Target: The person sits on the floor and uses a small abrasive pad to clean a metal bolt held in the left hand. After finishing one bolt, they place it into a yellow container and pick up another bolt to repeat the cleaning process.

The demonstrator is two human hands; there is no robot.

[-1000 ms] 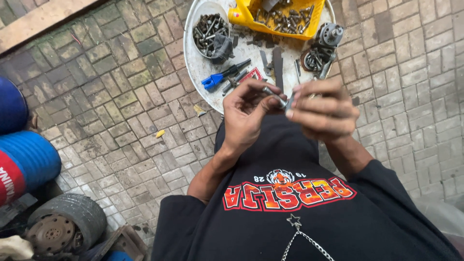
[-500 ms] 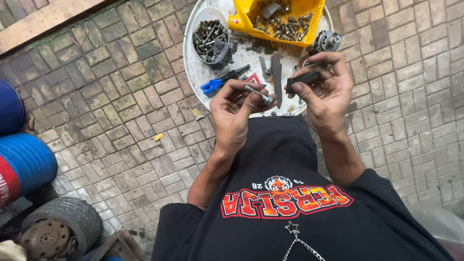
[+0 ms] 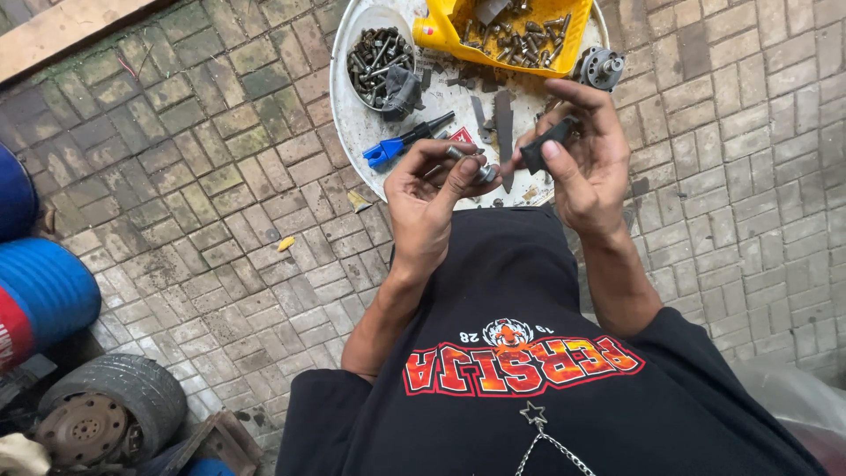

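My left hand (image 3: 432, 189) pinches a small silver metal bolt-like part (image 3: 476, 166) between thumb and fingers. My right hand (image 3: 586, 159) grips a small black block-shaped part (image 3: 548, 144) just to the right of it. The two hands are a little apart, both held above the near rim of a round white tray (image 3: 352, 132) that lies on the brick paving. A blue-handled tool (image 3: 398, 144) lies on the tray just beyond my left hand.
On the tray stand a white bowl of bolts (image 3: 377, 55), a yellow bin of hardware (image 3: 515, 31), flat metal strips (image 3: 503, 123) and a round metal assembly (image 3: 602, 68). Blue drums (image 3: 40, 295) and a small wheel (image 3: 106, 410) sit at the left.
Both hands have moved away from my body toward the tray and drawn slightly apart. The black part and the silver part, held close together before, are now separated.
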